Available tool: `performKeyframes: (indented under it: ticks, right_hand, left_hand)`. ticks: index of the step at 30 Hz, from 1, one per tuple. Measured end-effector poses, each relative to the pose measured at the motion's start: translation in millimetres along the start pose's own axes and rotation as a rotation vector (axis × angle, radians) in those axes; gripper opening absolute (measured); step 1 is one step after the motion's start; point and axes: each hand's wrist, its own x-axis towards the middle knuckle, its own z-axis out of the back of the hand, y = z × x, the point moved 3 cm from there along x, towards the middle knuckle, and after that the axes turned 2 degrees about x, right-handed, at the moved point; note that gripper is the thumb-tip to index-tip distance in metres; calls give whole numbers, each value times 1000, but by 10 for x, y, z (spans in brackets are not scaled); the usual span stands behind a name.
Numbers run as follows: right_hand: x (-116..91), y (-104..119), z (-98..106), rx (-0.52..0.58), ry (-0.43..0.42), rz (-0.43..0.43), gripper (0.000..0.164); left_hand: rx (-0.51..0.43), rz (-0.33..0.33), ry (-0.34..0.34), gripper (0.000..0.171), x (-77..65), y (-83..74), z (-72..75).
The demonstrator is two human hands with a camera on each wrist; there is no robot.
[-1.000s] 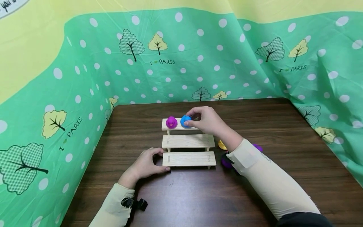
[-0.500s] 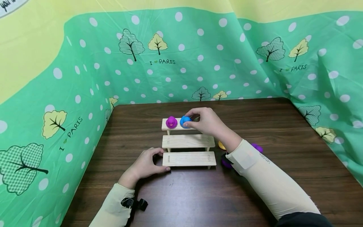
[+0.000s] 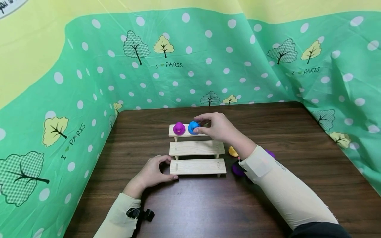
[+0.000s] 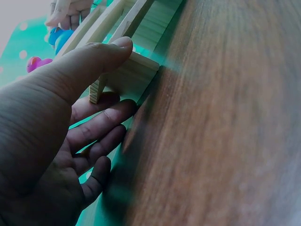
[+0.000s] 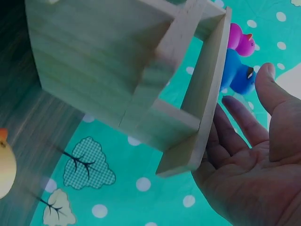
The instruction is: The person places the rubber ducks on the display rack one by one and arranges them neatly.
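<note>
A three-step wooden stand sits on the table. On its top step, a magenta rubber duck is at the left, with a blue rubber duck just right of it. My right hand is beside the blue duck, thumb and fingers spread; in the right wrist view a gap shows between the index fingertip and the blue duck. My left hand holds the left end of the stand, thumb at the front of the lowest step and fingers behind. The right hand hides the top step's right end.
Right of the stand lie a yellow duck and purple toys, partly covered by the right forearm. Another purple piece shows behind that sleeve. A green dotted cloth walls the dark wooden table.
The blue duck has shifted very slightly left toward the magenta one. My right fingers have loosened from it. The left hand and the stand stay in place.
</note>
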Motion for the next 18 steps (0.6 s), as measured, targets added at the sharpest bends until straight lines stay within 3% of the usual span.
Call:
performKeyframes:
  ticks: [18]
  right_hand:
    - [-401,-239,474,-10,-76,-52,40]
  left_hand:
    - [5,-9,-7,51,-4,-19,6]
